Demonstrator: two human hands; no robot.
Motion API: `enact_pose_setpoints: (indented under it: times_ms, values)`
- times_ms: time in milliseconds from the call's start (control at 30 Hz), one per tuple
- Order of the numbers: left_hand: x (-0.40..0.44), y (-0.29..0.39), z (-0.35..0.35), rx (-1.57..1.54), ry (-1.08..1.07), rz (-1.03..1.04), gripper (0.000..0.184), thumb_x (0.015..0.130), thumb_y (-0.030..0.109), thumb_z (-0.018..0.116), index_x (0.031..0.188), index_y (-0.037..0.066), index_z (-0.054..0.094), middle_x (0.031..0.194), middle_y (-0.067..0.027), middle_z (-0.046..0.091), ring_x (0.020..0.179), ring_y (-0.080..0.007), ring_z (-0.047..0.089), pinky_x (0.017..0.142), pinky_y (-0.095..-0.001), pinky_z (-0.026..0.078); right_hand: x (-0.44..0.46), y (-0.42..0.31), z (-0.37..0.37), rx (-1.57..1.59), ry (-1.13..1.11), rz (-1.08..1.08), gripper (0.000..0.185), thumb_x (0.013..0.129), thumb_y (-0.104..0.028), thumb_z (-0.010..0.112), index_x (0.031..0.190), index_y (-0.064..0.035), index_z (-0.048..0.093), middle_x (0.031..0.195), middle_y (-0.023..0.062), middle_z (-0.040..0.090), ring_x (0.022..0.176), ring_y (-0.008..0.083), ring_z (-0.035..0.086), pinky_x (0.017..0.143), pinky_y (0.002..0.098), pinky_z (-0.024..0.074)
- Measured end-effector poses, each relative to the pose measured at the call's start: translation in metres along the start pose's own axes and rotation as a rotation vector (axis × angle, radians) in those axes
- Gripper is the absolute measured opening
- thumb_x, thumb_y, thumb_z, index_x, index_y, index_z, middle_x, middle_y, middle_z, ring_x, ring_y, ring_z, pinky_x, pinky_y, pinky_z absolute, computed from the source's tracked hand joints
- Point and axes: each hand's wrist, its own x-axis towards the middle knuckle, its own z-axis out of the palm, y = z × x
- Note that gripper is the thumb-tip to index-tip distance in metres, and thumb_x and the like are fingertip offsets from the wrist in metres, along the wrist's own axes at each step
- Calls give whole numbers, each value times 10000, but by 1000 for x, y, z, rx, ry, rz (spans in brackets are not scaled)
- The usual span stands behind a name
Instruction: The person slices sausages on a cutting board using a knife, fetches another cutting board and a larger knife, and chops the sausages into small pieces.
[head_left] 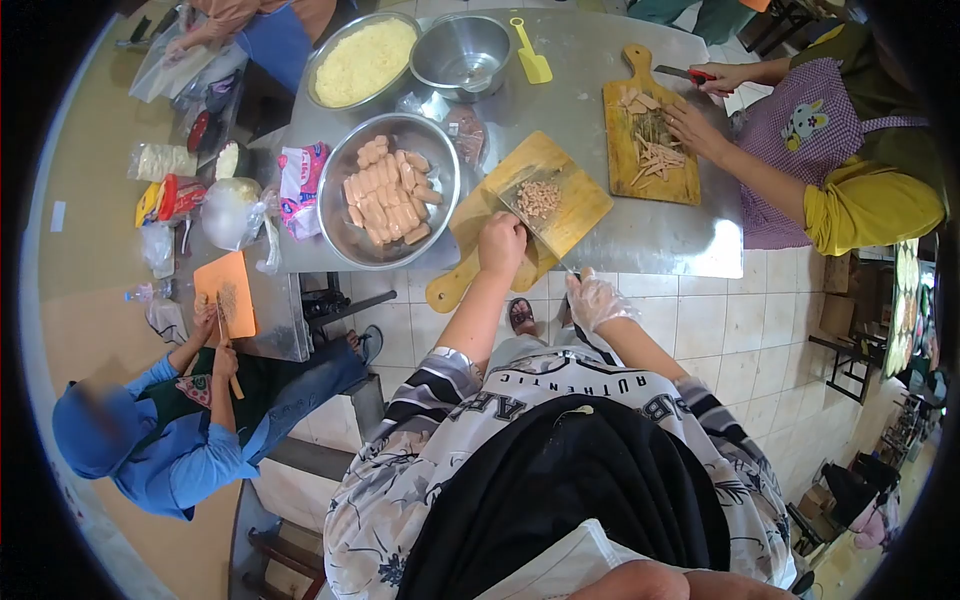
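Observation:
Chopped sausage (538,199) lies in a small heap on a wooden cutting board (580,200), which overlaps a second wooden board (447,290) at the table's front edge. A knife (545,248) slants across the near side of the heap. My right hand (598,302), in a clear plastic glove, is closed round its handle end, just off the edge. My bare left hand (503,245) is closed at the board beside the blade, fingers curled; whatever is under them is hidden. Left of it, a steel bowl (333,205) holds many whole sausages (390,195).
A bowl of yellow grated food (365,62), a steel pot (462,55) and a yellow spatula (532,55) stand farther back. One co-worker cuts on a wooden board (650,185) at right; another uses an orange board (225,290) at left.

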Motion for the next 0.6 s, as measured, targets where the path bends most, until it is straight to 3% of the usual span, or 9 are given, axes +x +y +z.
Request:
enact_pose_setpoints:
  times_ms: [300,500,567,600]
  values:
    - [2,5,-10,53,-67,4,41,660,26,550,656,7,587,724,-144,573,684,-320,553,641,-392,454,-18,-10,-17,-21,-6,-18,450,886,-405,283,1027,-16,459,974,266,557,945,415,526,827,486,394]
    - [-4,-4,-4,-64,57,75,40,646,42,575,647,3,584,720,-143,575,674,-317,554,622,-383,450,4,-4,-6,55,-17,-70,452,885,-397,286,1060,-15,453,963,261,563,934,397,538,826,472,399]
    - [-4,-2,-6,12,-6,46,38,660,42,565,664,10,586,717,-140,568,687,-315,551,650,-391,448,7,15,5,-264,151,-496,458,881,-401,289,1061,-15,455,961,265,559,932,399,535,821,474,398]
    - [-4,-2,-7,13,-8,44,38,660,42,565,664,10,586,717,-140,568,687,-315,551,650,-391,448,7,16,10,-263,148,-496,458,881,-401,289,1061,-15,455,961,265,559,932,399,535,821,474,398]
